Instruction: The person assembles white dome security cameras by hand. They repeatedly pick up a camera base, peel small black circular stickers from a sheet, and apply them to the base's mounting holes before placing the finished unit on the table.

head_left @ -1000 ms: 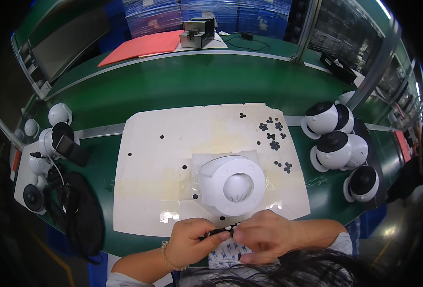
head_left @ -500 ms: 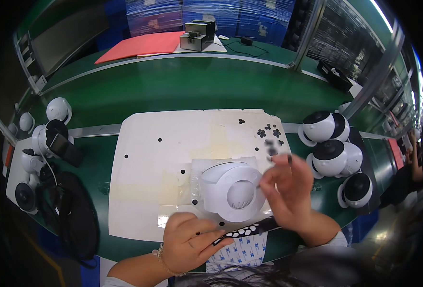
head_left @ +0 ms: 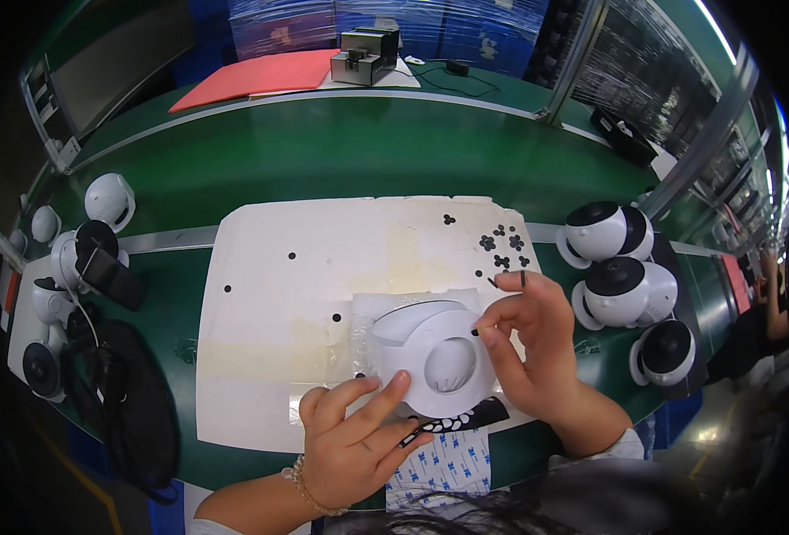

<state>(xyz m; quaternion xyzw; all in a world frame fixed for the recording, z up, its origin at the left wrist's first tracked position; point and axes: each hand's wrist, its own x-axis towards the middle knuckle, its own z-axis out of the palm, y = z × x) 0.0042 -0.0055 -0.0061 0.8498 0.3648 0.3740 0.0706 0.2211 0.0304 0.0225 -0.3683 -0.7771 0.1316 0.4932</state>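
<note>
A white plastic housing (head_left: pixel 400 363) with a round opening lies on bubble wrap (head_left: pixel 365 315) at the middle of the board. My right hand (head_left: pixel 537 357) is closed in a pinch at the housing's right rim, with a small round black pad (head_left: pixel 475 333) between thumb and forefinger. Dark bits show at its other fingertips; what they are I cannot make out. My left hand (head_left: pixel 354 441) rests its forefinger on the housing's lower left edge. Its thumb grips one end of a black strip with white cut-out spots (head_left: pixel 457 423), which runs below the housing.
A pale board (head_left: pixel 260 357) carries loose black dots and black pad clusters (head_left: pixel 501 241) at its upper right. White-and-black cameras (head_left: pixel 626 285) stand on the right, more units and a cable (head_left: pixel 91 321) on the left. Patterned backing paper (head_left: pixel 439 473) lies in front.
My left forefinger has moved up onto the housing. My right hand, with the small black pad, has come slightly left and down against the housing's right rim. The view has shifted slightly.
</note>
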